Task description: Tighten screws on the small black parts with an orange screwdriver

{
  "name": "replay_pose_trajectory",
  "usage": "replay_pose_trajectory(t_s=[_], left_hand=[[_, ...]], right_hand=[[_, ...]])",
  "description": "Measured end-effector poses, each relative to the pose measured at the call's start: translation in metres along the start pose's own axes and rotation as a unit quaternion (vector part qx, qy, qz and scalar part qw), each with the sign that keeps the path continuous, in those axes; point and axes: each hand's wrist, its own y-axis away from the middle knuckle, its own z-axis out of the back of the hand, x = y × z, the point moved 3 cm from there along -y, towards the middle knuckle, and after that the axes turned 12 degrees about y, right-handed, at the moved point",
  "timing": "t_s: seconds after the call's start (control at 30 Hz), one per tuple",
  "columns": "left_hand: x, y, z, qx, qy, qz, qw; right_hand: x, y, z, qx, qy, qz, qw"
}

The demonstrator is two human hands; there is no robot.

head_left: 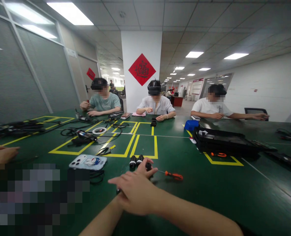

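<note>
Right hand [135,191]: laid over left hand, fingers extended, touching black cylinders [136,160] just ahead. Left hand: hidden, grip indeterminate. Screwdriver [173,175]: right of fingertips, lying crosswise.

Workshop: taped green table [175,144] (screwdrivers [173,176], cables [69,131])
</note>
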Motion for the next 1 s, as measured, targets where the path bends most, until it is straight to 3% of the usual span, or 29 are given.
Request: replay_pose_trajectory(t_s=[0.1,0.2,0.63,0.8,0.93,1.0], left_hand=[[-0.001,0.0,0.0,-0.014,-0.003,-0.013,1.0],[-0.003,0.002,-0.001,-0.016,0.004,-0.01,1.0],[-0.01,0.004,-0.001,-0.013,0.01,-0.012,1.0],[-0.009,0.005,-0.002,-0.012,0.015,-0.002,1.0],[-0.005,0.003,0.0,-0.019,-0.007,-0.001,1.0],[-0.005,0.002,-0.001,-0.024,-0.012,0.005,1.0]], right_hand=[[0.013,-0.045,-0.04,0.082,0.003,0.025,0.996],[0.015,-0.077,-0.067,0.096,0.016,0.026,0.995],[0.025,-0.121,-0.106,0.123,0.046,0.032,0.991],[0.026,-0.11,-0.09,0.103,0.048,0.026,0.993],[0.019,-0.066,-0.038,-0.004,0.039,0.008,0.999],[0.005,-0.034,-0.008,-0.029,0.019,0.004,0.999]])
